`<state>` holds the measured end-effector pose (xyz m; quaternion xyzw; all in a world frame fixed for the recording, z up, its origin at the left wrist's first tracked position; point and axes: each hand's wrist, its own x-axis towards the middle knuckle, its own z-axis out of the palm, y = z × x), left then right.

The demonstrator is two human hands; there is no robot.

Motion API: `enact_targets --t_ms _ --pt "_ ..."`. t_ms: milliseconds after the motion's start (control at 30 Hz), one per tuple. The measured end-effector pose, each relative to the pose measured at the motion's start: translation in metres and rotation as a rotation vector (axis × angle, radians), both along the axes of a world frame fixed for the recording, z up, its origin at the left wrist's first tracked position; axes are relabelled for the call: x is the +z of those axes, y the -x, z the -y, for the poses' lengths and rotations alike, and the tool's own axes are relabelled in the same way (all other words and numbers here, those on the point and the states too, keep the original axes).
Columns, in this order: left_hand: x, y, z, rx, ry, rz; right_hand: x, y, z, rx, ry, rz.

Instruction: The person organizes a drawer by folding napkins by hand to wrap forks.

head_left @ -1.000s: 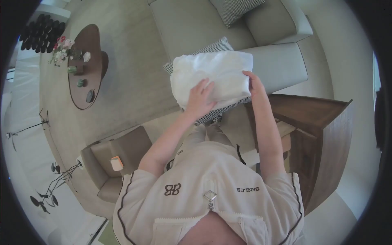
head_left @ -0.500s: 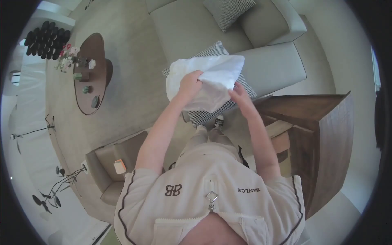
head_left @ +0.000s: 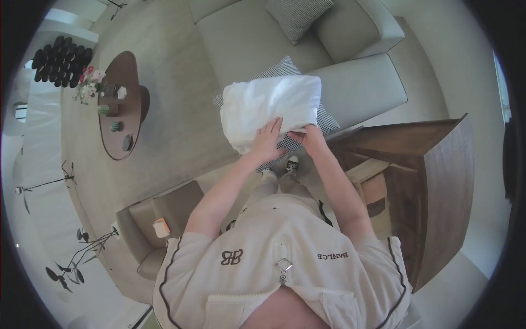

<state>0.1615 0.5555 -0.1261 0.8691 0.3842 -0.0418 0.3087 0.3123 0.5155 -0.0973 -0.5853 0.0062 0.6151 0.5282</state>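
A white folded cloth (head_left: 268,104) lies as a loose rectangular bundle over a black-and-white checked cushion (head_left: 282,67), whose corners stick out around it. My left hand (head_left: 267,141) rests on the cloth's near edge, fingers stretched out and holding nothing. At the near right corner, my right hand (head_left: 310,138) is closed on the cloth's edge, thumb and fingers pinching it. Part of the cushion shows between and below my hands. What lies under the cushion is hidden.
Beyond is a grey sofa (head_left: 257,33) with another checked cushion (head_left: 298,16). A wooden cabinet (head_left: 446,186) stands close by my right arm. At left are a brown oval table (head_left: 123,71) and a brown armchair (head_left: 175,205) with a small orange-and-white item (head_left: 161,227).
The cloth's raised right part has come down and lies flatter, its edges straighter. My left hand has moved nearer and opened flat; my right hand has moved slightly nearer and left.
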Motion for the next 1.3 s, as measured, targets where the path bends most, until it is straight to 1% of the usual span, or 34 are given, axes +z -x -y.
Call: enact_targets --t_ms 67,100,167,200,300,400,500,600,667,700,767,800,867,900,967,1000,1067,1100,1167,1200,1300 --pt "-0.003 -0.007 0.003 0.155 -0.074 0.076 0.011 0.003 -0.004 0.03 -0.052 0.011" --pt "-0.006 -0.008 0.0 0.196 -0.093 0.094 0.015 0.005 -0.006 0.041 -0.065 0.012" --pt "-0.019 -0.009 -0.019 0.305 -0.058 0.136 0.017 0.008 -0.008 0.17 -0.159 0.068" --pt "-0.017 -0.011 -0.029 0.331 -0.051 0.149 0.019 0.008 -0.009 0.2 -0.184 0.084" --pt "0.013 -0.016 -0.067 0.395 0.06 0.242 0.02 0.003 -0.01 0.309 -0.285 0.192" --pt "0.036 -0.008 -0.099 0.391 0.061 0.29 0.012 -0.002 -0.008 0.305 -0.291 0.204" --pt "0.074 -0.001 -0.118 0.435 0.101 0.235 0.011 -0.004 -0.002 0.296 -0.232 0.204" --pt "0.1 0.005 -0.132 0.502 0.149 0.291 0.005 -0.009 0.001 0.282 -0.224 0.203" --pt "0.126 0.01 -0.133 0.589 0.357 0.455 0.003 -0.012 0.001 0.287 -0.191 0.238" --pt "0.139 0.012 -0.132 0.609 0.407 0.496 0.001 -0.013 0.001 0.287 -0.185 0.246" --pt "0.165 0.014 -0.128 0.704 0.582 0.696 -0.009 -0.015 0.002 0.259 -0.165 0.156" --pt "0.176 0.015 -0.126 0.725 0.624 0.749 -0.011 -0.015 0.004 0.252 -0.163 0.135" --pt "0.196 0.015 -0.121 0.835 0.821 0.921 -0.012 -0.012 0.009 0.176 -0.196 -0.076" --pt "0.207 0.013 -0.116 0.858 0.867 0.968 -0.012 -0.008 0.011 0.158 -0.209 -0.126" --pt "0.232 0.008 -0.105 0.89 0.962 1.14 -0.006 0.004 0.012 0.18 -0.232 -0.289" --pt "0.242 0.007 -0.1 0.889 0.987 1.187 0.004 0.011 0.013 0.185 -0.241 -0.324" --pt "0.256 0.005 -0.092 0.866 1.097 1.315 0.038 0.026 0.016 0.117 -0.38 -0.572" --pt "0.262 0.003 -0.086 0.848 1.133 1.339 0.049 0.031 0.022 0.088 -0.421 -0.629" --pt "0.274 -0.007 -0.073 0.861 1.087 1.414 0.058 0.031 0.036 0.115 -0.564 -0.788" --pt "0.279 -0.012 -0.068 0.84 1.088 1.425 0.064 0.029 0.042 0.107 -0.615 -0.815" --pt "0.284 -0.028 -0.058 0.82 1.099 1.435 0.075 0.018 0.063 -0.058 -0.62 -0.689"
